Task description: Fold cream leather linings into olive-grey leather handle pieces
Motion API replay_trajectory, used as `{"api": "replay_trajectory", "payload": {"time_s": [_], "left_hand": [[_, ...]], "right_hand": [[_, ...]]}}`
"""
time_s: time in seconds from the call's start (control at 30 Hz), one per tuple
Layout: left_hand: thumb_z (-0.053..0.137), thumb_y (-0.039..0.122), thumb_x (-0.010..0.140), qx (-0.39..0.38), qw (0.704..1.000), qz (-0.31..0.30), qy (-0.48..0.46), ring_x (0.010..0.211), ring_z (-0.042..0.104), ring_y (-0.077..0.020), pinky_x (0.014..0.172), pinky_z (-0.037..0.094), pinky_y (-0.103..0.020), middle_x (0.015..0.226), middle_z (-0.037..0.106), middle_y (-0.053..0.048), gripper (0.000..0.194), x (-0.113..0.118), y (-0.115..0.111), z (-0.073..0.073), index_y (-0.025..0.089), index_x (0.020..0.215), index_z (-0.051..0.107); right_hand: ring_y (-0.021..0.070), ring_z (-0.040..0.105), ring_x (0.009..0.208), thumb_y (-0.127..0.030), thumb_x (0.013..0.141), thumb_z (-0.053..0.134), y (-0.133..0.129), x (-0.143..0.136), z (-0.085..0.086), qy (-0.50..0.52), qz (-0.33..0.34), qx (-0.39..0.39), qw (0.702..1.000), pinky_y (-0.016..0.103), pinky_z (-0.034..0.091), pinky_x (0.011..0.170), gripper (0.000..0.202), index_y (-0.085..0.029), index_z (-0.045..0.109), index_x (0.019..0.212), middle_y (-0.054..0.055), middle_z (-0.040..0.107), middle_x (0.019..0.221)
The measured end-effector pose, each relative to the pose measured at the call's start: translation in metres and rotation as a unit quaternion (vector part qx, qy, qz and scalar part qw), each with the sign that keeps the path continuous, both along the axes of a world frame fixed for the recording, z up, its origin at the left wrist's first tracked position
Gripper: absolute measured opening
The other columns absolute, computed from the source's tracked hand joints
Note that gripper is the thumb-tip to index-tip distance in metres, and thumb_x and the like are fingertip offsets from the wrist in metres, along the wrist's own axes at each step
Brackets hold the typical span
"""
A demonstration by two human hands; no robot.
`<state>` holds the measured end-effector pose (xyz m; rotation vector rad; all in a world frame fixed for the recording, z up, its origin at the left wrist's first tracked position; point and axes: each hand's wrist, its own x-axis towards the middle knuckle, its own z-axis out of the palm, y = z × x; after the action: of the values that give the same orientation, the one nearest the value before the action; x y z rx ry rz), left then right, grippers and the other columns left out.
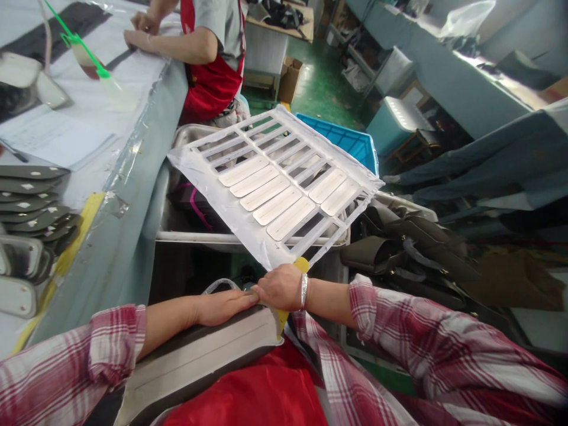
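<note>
Across my lap lies a dark bag piece with a long whitish panel that has a thin line along it. My left hand rests flat along its upper edge, fingers stretched out and the thumb hidden. My right hand is closed around a yellow tool, whose rounded end shows above the fist and whose lower part reaches the panel's right end. The tool's kind I cannot make out. The fingertips of both hands meet at the panel's corner. Just beyond them, a white slotted frame carries several pale rounded strips.
Under the frame stands a whitish bin, with a blue crate behind. Dark bags are piled at right. The left table holds stacked dark pieces and papers. A co-worker in a red apron works there.
</note>
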<state>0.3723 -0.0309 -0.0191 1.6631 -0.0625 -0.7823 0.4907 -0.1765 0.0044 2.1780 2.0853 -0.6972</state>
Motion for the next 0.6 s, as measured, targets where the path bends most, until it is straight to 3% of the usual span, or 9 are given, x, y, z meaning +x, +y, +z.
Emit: {"api": "replay_trajectory", "payload": {"time_s": [0.23, 0.43, 0.6], "left_hand": [[0.023, 0.052, 0.09, 0.014, 0.999, -0.039, 0.005, 0.107, 0.05, -0.0183, 0.099, 0.031, -0.025, 0.11, 0.058, -0.004, 0.053, -0.004, 0.006, 0.002, 0.016, 0.116, 0.052], [0.024, 0.054, 0.089, 0.033, 0.999, -0.041, 0.007, 0.107, 0.049, -0.0184, 0.101, 0.03, -0.027, 0.113, 0.058, -0.003, 0.054, -0.013, 0.014, -0.002, 0.017, 0.115, 0.053], [0.026, 0.058, 0.087, 0.085, 0.996, -0.025, -0.013, 0.106, 0.052, -0.0188, 0.096, 0.035, -0.027, 0.113, 0.06, -0.003, 0.056, -0.017, 0.016, 0.01, 0.019, 0.117, 0.054]], "right_hand": [[0.0192, 0.062, 0.082, -0.035, 0.094, 0.024, 0.013, -0.002, 0.004, 0.014, 0.044, -0.03, 0.998, 0.027, 0.039, 0.06, 0.043, -0.017, 0.061, 0.087, 0.007, 0.067, 0.088], [0.0185, 0.062, 0.083, -0.038, 0.094, 0.024, 0.028, -0.006, 0.006, 0.01, 0.056, -0.029, 0.998, 0.027, 0.04, 0.06, 0.045, -0.018, 0.063, 0.087, 0.005, 0.068, 0.09], [0.0201, 0.062, 0.089, -0.041, 0.094, 0.023, 0.035, -0.009, 0.012, 0.001, 0.068, -0.044, 0.997, 0.028, 0.041, 0.064, 0.046, -0.019, 0.063, 0.093, 0.006, 0.067, 0.096]]}}
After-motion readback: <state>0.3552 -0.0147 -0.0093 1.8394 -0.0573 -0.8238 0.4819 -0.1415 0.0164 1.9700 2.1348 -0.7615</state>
